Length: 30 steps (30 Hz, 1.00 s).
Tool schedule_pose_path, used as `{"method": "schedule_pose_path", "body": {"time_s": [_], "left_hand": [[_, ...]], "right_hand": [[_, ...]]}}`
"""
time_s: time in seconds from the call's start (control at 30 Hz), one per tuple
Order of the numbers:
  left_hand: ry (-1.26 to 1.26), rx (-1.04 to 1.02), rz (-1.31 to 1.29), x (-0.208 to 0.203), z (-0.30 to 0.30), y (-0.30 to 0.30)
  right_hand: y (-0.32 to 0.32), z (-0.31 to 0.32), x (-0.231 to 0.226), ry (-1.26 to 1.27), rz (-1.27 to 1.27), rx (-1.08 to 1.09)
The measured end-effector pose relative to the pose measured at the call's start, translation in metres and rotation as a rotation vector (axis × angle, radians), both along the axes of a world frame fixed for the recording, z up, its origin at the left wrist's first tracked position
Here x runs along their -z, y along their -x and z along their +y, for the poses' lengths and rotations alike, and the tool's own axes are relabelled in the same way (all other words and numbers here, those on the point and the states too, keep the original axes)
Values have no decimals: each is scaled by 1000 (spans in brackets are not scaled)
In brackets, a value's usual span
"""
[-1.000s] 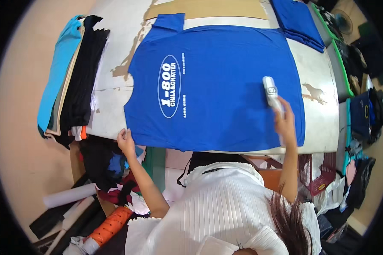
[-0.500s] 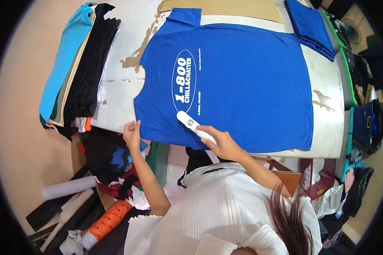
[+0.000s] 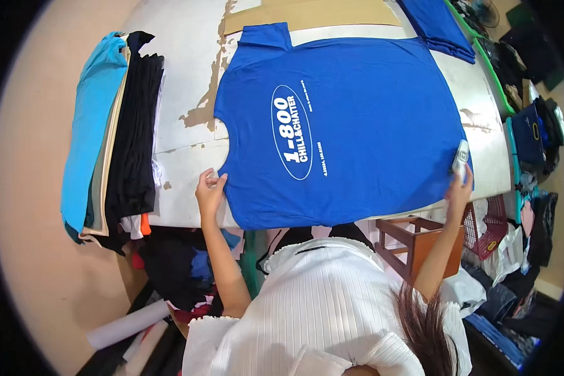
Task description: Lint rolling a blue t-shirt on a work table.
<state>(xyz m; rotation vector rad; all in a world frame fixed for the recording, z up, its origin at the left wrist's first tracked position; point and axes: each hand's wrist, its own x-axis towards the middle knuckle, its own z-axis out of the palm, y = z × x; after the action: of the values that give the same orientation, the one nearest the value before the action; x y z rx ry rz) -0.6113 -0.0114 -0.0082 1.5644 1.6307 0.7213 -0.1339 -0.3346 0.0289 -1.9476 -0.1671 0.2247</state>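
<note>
A blue T-shirt [image 3: 370, 138] lies spread flat on the white table, its neck to the left and its hem to the right. White lettering inside an oval outline shows near the neck. My left hand [image 3: 210, 193] pinches the shirt's edge just below the neckline, thumb and forefinger together. At the hem on the right, my right hand [image 3: 459, 190] is wrapped round a slim white handheld tool [image 3: 461, 156] with a grey part on its face; its exact kind I cannot make out. The tool lies over the fabric close to the hem.
Black folded garments [image 3: 135, 131] and a light-blue one [image 3: 94, 131] lie along the table's left edge. Folded blue shirts [image 3: 435, 28] sit at the far right, near a tan cardboard sheet [image 3: 319, 15]. Below are a wooden stool [image 3: 435, 244] and a maroon basket [image 3: 487, 229].
My right hand has carried the white tool from beside the print rightward to the hem. My left hand stays at the neck edge. The whole view has shifted slightly.
</note>
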Motion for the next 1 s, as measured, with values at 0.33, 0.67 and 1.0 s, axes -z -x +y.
{"method": "schedule_pose_path", "body": {"time_s": [0.33, 0.67, 1.0], "left_hand": [[-28, 251, 14, -5, 23, -4], [46, 335, 4, -14, 29, 9], [200, 313, -159, -6, 39, 17]], "right_hand": [[273, 153, -23, -20, -120, -982], [216, 83, -16, -145, 468, -544], [213, 96, -12, 300, -360, -225]]}}
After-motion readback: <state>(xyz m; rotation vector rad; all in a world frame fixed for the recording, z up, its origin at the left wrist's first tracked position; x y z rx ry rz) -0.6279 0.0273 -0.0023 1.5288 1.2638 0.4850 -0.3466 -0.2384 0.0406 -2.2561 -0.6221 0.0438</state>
